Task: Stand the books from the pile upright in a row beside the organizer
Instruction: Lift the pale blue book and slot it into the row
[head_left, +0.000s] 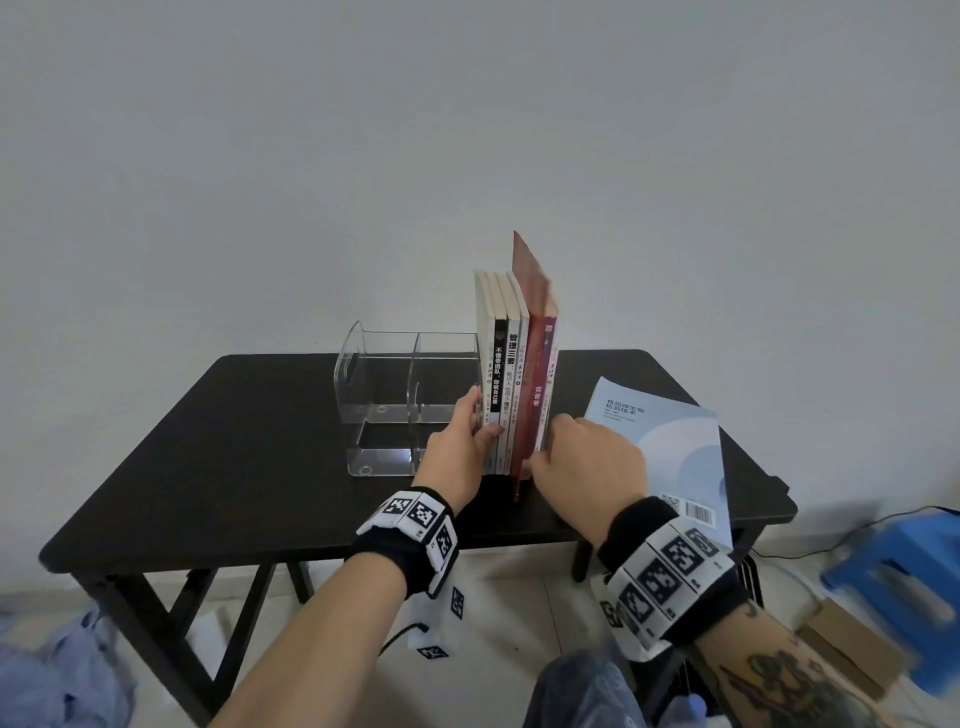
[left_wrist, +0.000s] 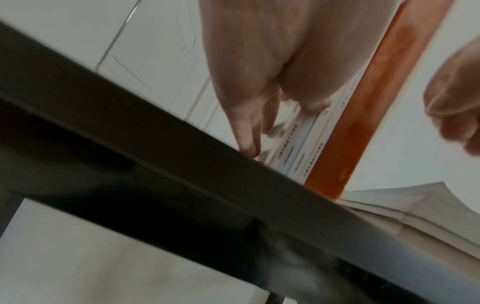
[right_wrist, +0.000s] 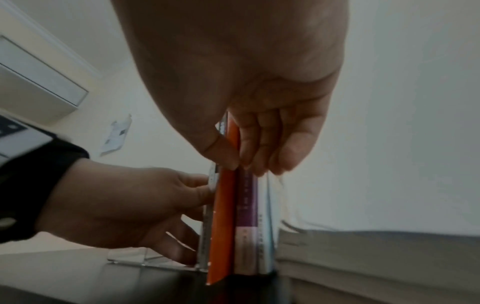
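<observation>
Several books (head_left: 501, 364) stand upright in a row against the right wall of the clear acrylic organizer (head_left: 395, 374). My left hand (head_left: 485, 413) holds the row's left end, thumb across the spines and fingers along the side next to the organizer. At the right end my right hand (head_left: 545, 441) pinches a tall red book (head_left: 535, 374) together with a purple-spined book (right_wrist: 246, 205); the thumb sits on the red cover (right_wrist: 223, 226) and the fingers on the far side. The red book's bottom sticks out forward of the row. A light blue book (head_left: 670, 441) lies flat on top of the pile to the right.
The black table (head_left: 234, 467) stands against a white wall. The pile's page edges (right_wrist: 363, 257) lie close beside the row's right end. A blue stool (head_left: 914, 566) and a cardboard box (head_left: 852, 649) are on the floor at the right.
</observation>
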